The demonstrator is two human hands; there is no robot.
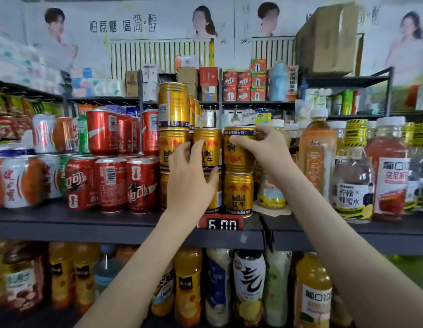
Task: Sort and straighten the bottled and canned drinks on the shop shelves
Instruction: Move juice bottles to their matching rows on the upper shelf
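Note:
Gold Red Bull cans are stacked three high at the middle of the dark shelf (63, 221). My left hand (190, 178) lies flat against the middle stack, fingers spread over the second-tier can (209, 147) and covering most of the can below it. My right hand (260, 144) grips the top of the second-tier gold can (237, 157) on the right stack, which rests on a bottom can (237, 192). A single third-tier gold can (173, 105) stands on the left stack.
Red cola cans (111, 183) and white-and-orange cans (16, 181) are stacked to the left. Tea and juice bottles (317, 157) stand to the right. A red price tag (221, 223) reading 6.00 hangs on the shelf edge. Bottled drinks (249, 287) fill the lower shelf.

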